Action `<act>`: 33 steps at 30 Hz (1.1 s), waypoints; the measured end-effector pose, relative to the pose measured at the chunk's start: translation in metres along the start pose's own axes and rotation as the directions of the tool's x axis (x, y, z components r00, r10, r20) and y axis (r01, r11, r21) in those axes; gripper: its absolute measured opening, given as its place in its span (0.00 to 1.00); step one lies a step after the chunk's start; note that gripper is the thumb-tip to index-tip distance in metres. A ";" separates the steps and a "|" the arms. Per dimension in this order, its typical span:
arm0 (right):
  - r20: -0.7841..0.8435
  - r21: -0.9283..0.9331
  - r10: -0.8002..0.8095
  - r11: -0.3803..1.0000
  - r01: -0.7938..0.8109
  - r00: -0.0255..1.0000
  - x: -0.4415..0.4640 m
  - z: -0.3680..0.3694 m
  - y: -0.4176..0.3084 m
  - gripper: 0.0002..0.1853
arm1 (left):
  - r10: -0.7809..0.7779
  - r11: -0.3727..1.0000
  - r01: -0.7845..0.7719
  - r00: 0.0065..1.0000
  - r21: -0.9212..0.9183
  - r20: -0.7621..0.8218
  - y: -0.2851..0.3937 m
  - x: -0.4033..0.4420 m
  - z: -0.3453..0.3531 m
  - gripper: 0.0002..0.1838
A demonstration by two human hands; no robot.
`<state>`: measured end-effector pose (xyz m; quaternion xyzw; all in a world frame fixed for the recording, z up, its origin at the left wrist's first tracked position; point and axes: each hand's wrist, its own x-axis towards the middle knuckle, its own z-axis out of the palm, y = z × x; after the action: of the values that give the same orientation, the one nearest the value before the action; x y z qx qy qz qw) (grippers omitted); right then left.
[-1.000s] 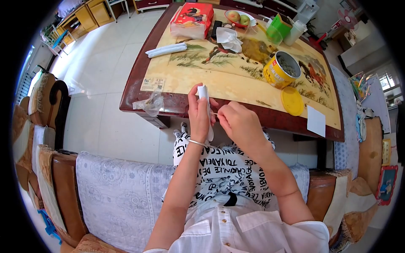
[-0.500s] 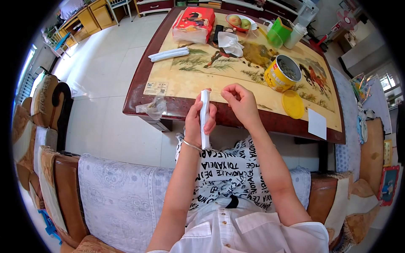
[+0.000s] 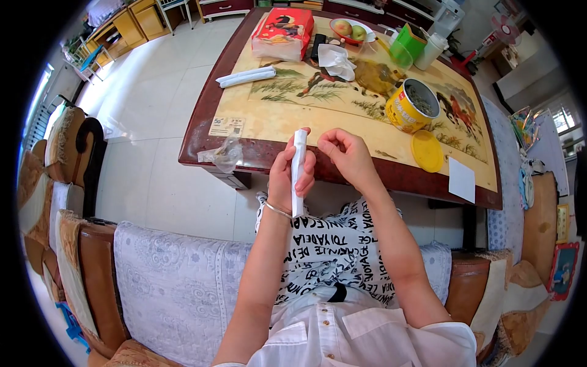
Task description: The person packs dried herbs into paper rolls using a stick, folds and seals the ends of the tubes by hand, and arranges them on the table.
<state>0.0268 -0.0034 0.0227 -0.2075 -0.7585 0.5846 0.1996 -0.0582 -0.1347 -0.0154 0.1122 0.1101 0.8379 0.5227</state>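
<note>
Upright in my left hand (image 3: 284,180) is a narrow roll of white paper (image 3: 298,171), fingers wrapped round its middle. My right hand (image 3: 348,156) is just right of the roll's top end, thumb and forefinger pinched together. Whatever is between those fingertips is too small to make out. Two more white paper rolls (image 3: 246,77) lie side by side on the table (image 3: 348,113). To the right stands an uncovered yellow can (image 3: 400,112) with dark, dry, leaf-like bits inside. Its yellow lid (image 3: 427,151) lies close by, with a white paper sheet (image 3: 461,179) near the edge.
A crumpled transparent bag (image 3: 226,154) lies at the near left edge. Further back are a red tissue pack (image 3: 283,33), a crumpled tissue (image 3: 336,61), a fruit bowl (image 3: 351,30), a green box (image 3: 408,43) and a white bottle (image 3: 430,52).
The thin strand seen between the roll's top and my right fingertips no longer shows. My right hand has shifted slightly left and down; my left hand still grips the roll.
</note>
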 end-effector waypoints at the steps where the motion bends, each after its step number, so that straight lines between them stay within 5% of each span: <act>1: 0.039 -0.035 0.012 0.999 -0.011 0.999 -0.001 -0.001 -0.003 0.07 | 0.003 1.000 -0.003 1.000 0.003 -0.008 0.000 0.000 0.000 0.22; 11: -0.055 -0.054 -0.032 0.998 0.029 0.998 0.000 -0.009 -0.016 0.07 | 0.026 0.992 -0.022 0.999 0.122 -0.036 -0.003 0.003 -0.001 0.22; 14: -0.041 -0.208 -0.062 0.977 0.052 0.997 -0.010 -0.009 -0.027 0.06 | 0.087 0.963 -0.061 0.992 0.264 -0.087 -0.007 0.005 -0.002 0.22; 16: -0.024 -0.472 -0.286 0.848 0.241 0.958 -0.018 -0.010 -0.035 0.04 | 0.132 0.916 -0.051 0.975 0.398 -0.179 -0.008 0.005 0.002 0.23; 22: 0.047 -0.638 -0.416 0.687 0.347 0.908 -0.025 -0.009 -0.046 0.04 | 0.193 0.820 0.014 0.935 0.573 -0.298 -0.010 0.008 0.013 0.22; 33: 0.171 -0.691 -0.351 0.624 0.366 0.921 -0.034 0.000 -0.049 0.05 | 0.320 0.730 -0.050 0.907 0.682 -0.276 -0.015 0.007 0.011 0.21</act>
<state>0.0511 -0.0338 0.0681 -0.1073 -0.9520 0.1966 0.2088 -0.0450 -0.1209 -0.0094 0.1380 0.4846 0.7982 0.3301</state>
